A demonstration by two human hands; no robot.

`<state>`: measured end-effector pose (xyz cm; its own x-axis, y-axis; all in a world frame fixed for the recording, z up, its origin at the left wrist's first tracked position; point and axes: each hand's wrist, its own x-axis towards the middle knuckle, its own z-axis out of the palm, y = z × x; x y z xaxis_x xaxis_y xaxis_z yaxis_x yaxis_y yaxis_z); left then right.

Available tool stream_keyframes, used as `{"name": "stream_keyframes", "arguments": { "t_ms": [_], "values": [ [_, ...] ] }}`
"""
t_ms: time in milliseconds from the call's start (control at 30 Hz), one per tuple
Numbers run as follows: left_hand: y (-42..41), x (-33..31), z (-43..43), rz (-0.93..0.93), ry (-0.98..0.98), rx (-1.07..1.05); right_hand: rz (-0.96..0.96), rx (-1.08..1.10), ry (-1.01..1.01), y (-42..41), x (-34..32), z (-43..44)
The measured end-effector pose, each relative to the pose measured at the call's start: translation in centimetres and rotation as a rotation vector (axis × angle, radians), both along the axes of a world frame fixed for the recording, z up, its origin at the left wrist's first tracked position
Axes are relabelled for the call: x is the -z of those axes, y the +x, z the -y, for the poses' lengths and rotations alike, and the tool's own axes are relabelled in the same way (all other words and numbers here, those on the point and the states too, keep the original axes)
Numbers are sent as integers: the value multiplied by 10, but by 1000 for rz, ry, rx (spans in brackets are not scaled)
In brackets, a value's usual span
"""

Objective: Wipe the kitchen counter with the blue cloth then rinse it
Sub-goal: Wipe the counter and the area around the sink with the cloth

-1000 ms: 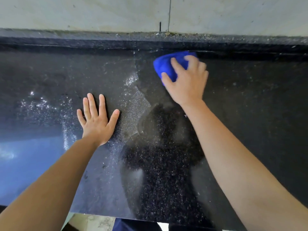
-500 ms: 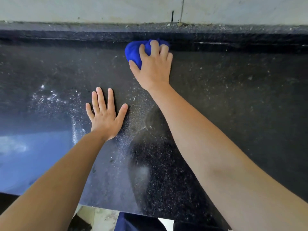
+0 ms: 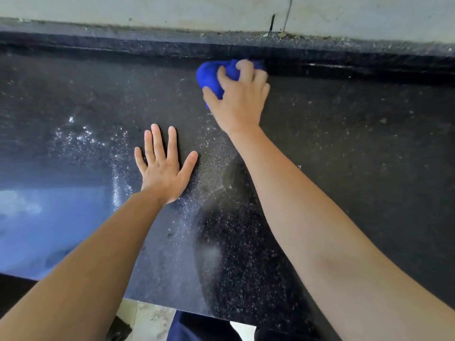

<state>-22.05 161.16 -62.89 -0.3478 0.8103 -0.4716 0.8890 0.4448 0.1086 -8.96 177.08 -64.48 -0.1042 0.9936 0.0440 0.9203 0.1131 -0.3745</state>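
A bunched blue cloth (image 3: 209,77) lies on the black speckled counter (image 3: 344,143), close to the raised back edge. My right hand (image 3: 238,99) grips it from above, fingers curled over the bundle, and most of the cloth is hidden under the palm. My left hand (image 3: 163,168) rests flat on the counter nearer to me, fingers spread and straight, a hand's length below and left of the cloth.
A dark raised lip (image 3: 123,45) runs along the back of the counter under a pale wall (image 3: 147,8). The counter's front edge (image 3: 172,303) lies near me, with floor (image 3: 150,321) below it. A bluish reflection (image 3: 44,222) covers the counter's left part.
My right hand slid the cloth from right to left along the back edge, then slightly back to the right. My left hand stayed flat in the same spot.
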Motion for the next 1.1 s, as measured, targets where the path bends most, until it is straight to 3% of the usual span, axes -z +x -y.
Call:
{"name": "stream_keyframes", "arguments": {
  "t_ms": [133,300,400,467,600,733,800,867,967,1033,1100],
  "values": [
    [-1,-3,0,4,-21,-15,5,-194,41,34,-3,-7],
    [1,-1,-1,1,-12,13,2,339,115,167,7,-15],
    [-1,1,-1,-19,-6,20,-20,460,36,174,8,17],
    [-2,2,2,-21,-12,17,-58,339,36,155,7,72],
    [-3,1,0,-7,9,6,-101,-109,-4,130,1,185],
    [-1,0,3,6,-1,2,-97,-374,33,159,0,168],
    [0,0,4,10,6,9,-31,-259,122,189,7,125],
    [0,1,3,5,17,12,21,8,172,215,10,66],
    [0,2,0,-6,19,18,26,389,62,218,4,2],
    [-1,2,2,-13,17,23,51,446,9,202,4,5],
    [-1,3,3,-17,18,23,61,333,80,183,4,46]
  ]
}}
